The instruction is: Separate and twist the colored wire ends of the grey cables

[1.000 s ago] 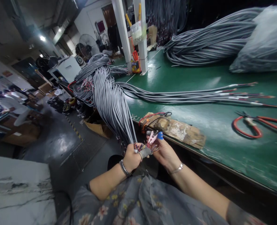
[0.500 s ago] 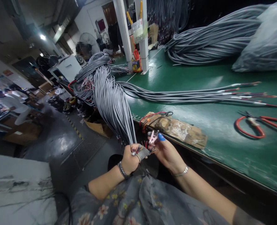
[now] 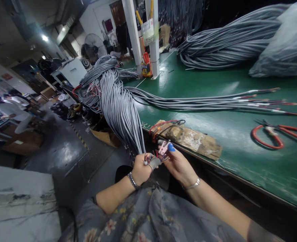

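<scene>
My left hand [image 3: 141, 169] is closed round the end of a grey cable [image 3: 154, 163], close to where its coloured inner wires [image 3: 157, 154] fan out. Between the thumb and fingers of my right hand [image 3: 180, 167] is a small pink clip-like tool [image 3: 164, 148], held right beside those wires. Blue tape covers my right thumb. Whether the tool's jaws touch a wire I cannot make out. From my left hand the cables rise into a thick grey cable bundle [image 3: 120, 104] draped over the table edge.
On the green table [image 3: 229, 124] lie a worn wooden board [image 3: 196, 141] with wires, red-handled scissors [image 3: 269, 136] and a row of stripped cables [image 3: 201, 104]. Behind are a coiled cable stack [image 3: 229, 43] and a white post [image 3: 153, 50]. Other people sit far left.
Both hands have shifted slightly, the right one a little to the left. The pink tool has tilted, and its two arms look closer together. The cable end stays in my left hand.
</scene>
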A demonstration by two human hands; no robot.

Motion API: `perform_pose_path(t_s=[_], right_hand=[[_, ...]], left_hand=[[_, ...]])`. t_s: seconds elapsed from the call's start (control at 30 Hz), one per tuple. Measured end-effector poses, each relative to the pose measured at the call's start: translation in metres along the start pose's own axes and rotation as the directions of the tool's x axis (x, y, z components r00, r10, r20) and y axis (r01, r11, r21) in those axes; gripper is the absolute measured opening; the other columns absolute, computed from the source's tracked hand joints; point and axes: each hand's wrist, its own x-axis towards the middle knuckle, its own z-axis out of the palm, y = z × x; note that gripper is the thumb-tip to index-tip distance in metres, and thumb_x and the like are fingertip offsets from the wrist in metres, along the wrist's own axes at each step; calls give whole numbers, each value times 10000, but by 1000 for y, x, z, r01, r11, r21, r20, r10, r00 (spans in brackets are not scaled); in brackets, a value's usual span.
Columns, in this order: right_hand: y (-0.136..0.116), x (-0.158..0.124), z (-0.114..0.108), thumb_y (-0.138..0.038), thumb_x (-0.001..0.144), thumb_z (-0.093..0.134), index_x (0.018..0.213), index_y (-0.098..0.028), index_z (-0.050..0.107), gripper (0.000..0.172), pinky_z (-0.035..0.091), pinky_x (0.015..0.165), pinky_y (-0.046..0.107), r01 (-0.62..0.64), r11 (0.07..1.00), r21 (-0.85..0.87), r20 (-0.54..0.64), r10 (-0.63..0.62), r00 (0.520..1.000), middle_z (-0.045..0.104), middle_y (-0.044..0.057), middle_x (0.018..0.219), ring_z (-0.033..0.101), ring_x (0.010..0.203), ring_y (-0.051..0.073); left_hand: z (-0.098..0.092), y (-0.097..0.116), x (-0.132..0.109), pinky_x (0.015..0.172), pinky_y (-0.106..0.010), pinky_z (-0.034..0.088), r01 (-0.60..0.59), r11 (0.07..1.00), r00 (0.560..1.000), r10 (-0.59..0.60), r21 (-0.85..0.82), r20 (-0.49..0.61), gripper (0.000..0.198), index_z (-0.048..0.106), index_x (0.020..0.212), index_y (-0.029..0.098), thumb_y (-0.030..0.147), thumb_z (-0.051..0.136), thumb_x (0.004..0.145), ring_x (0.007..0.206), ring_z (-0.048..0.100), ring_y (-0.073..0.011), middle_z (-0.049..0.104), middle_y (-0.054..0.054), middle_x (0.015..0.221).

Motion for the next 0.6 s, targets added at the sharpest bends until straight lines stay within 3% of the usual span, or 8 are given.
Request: perform_pose_path(t_s=[0.13, 0.23, 0.33, 0.5, 0.6], right_hand=[[-4, -4, 1, -633, 653, 753, 828, -247, 739, 423, 520, 646, 332, -36, 999, -7, 61, 37, 997, 716, 30, 781, 611, 696, 191], [-9, -10, -2, -709, 617, 720, 823, -224, 739, 527, 514, 581, 304, -133, 989, -64, 161, 141, 977, 696, 44, 760, 601, 648, 174], [-12, -18, -6, -622, 572, 806, 765, -197, 734, 473, 504, 568, 281, -177, 966, -191, 184, 212, 960, 667, 34, 702, 584, 616, 154], [-10, -28, -3, -468, 608, 849, 673, -199, 712, 309, 448, 572, 259, -4, 910, -415, 127, 62, 990, 621, -9, 623, 496, 572, 118], [-10, -30, -1, -458, 640, 825, 653, -208, 698, 280, 456, 607, 290, 104, 848, -519, 161, -23, 987, 642, -3, 631, 520, 600, 144]], left_hand=[[-2, 0, -2, 522, -227, 370, -17, 1000, 1000, 17, 14, 4, 450, 588, 553, 162, 564, 662, 740, 489, 446, -99, 523, 11, 499], [-5, -1, -5, 530, -226, 359, -41, 998, 999, 41, 37, 12, 447, 580, 556, 158, 550, 656, 757, 496, 431, -96, 500, 19, 495], [-8, -5, -8, 536, -225, 341, -86, 993, 996, 84, 75, 37, 405, 590, 600, 156, 508, 629, 797, 524, 424, -97, 509, 18, 537], [-9, -12, -9, 557, -237, 330, -229, 947, 974, 222, 226, 54, 334, 526, 553, 176, 380, 619, 800, 540, 410, -105, 474, 18, 554], [-10, -14, -7, 557, -243, 328, -294, 913, 954, 264, 283, 139, 290, 490, 545, 185, 303, 628, 772, 539, 403, -110, 474, 14, 562]])
